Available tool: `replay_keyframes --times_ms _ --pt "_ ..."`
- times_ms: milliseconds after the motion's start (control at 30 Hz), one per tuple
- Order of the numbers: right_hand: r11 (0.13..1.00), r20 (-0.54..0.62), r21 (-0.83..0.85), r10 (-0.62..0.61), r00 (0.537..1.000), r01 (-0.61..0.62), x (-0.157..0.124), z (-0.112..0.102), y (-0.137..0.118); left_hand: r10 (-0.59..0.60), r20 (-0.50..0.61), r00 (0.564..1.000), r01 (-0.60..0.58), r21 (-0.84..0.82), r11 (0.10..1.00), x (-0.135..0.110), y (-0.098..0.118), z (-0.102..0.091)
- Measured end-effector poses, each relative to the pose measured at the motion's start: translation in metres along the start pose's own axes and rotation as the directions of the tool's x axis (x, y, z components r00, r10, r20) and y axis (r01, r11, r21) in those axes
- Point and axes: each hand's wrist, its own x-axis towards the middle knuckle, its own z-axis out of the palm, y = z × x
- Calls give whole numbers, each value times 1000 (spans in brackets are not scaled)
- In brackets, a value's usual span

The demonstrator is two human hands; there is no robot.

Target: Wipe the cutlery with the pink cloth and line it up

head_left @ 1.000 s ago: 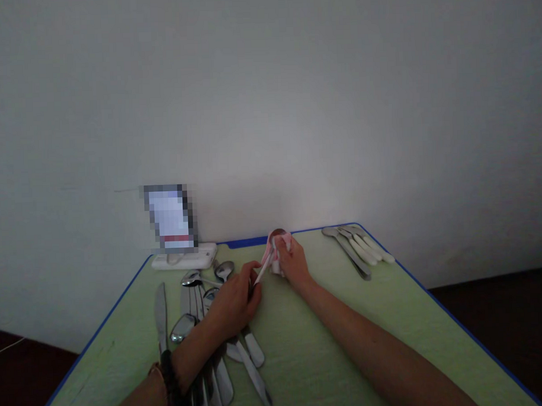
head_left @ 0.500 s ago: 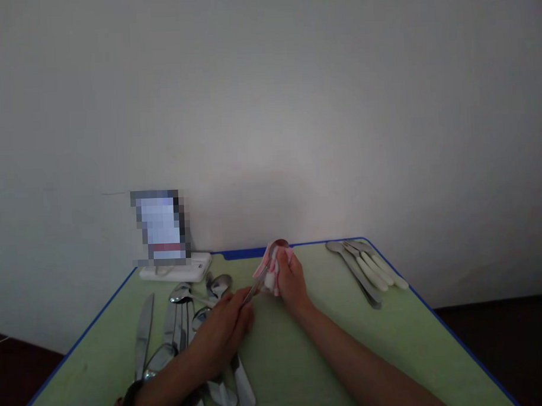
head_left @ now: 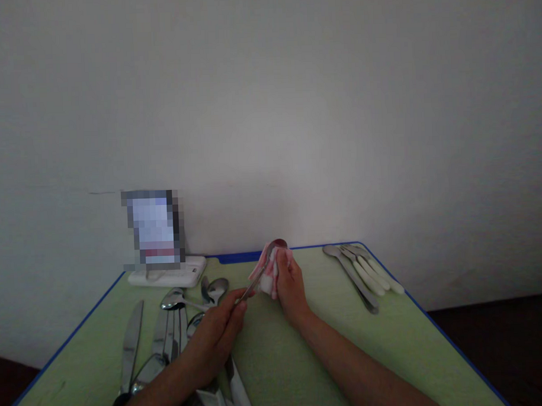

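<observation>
My left hand (head_left: 224, 326) is closed around the handle of a metal spoon (head_left: 251, 285), which slants up and away to the right. Its bowl lies against a pink and white cloth (head_left: 268, 281). My right hand (head_left: 292, 285) grips that cloth, thumb on top, pressed to the spoon just below the bowl. Beneath and beside my left forearm lies loose cutlery: a knife (head_left: 132, 344), a large spoon (head_left: 150, 372), a smaller spoon (head_left: 173, 299) and several other pieces, partly hidden by the arm.
To the right on the green table (head_left: 321, 355) lie a metal spoon (head_left: 353, 277) and several pieces with cream handles (head_left: 380, 274). At the back left, a blurred lit screen (head_left: 154, 228) stands on a white stand (head_left: 167, 276). A wall (head_left: 269, 138) rises behind the table.
The view has shifted slightly, so the table items sit a little further left and lower. Both hands keep their hold on spoon and cloth; the left hand sits a touch lower along the handle.
</observation>
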Motion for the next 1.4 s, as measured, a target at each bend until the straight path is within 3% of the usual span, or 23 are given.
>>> replay_keyframes --times_ms 167,400,467,600,700,800,1000,1233,1400 --pt "993 -64 104 70 995 -63 5 -1 2 64 97 993 -69 48 996 0 2 2" --pt "997 113 9 76 991 -78 8 -5 8 43 118 992 -61 158 986 -3 2 3" --pt "993 222 -21 116 968 -115 9 -8 10 14 137 991 -43 215 976 -2 3 4" --pt "976 430 1 195 881 -217 13 -14 11 -30 153 988 -21 323 946 0 5 5" --pt "974 500 7 192 844 -225 14 -16 12 -40 162 986 -14 322 947 0 5 6" --pt "981 447 38 152 881 -189 14 -14 13 -58 163 985 8 294 956 -1 5 6" --pt "987 191 136 57 980 -83 16 -9 11 -9 165 986 -29 229 973 -2 7 2" --pt "987 22 160 27 999 -30 15 -8 7 -17 177 984 -31 267 963 -1 5 6" --pt "988 38 139 64 997 -69 17 -9 9 -14 176 984 -28 233 972 -3 5 5"
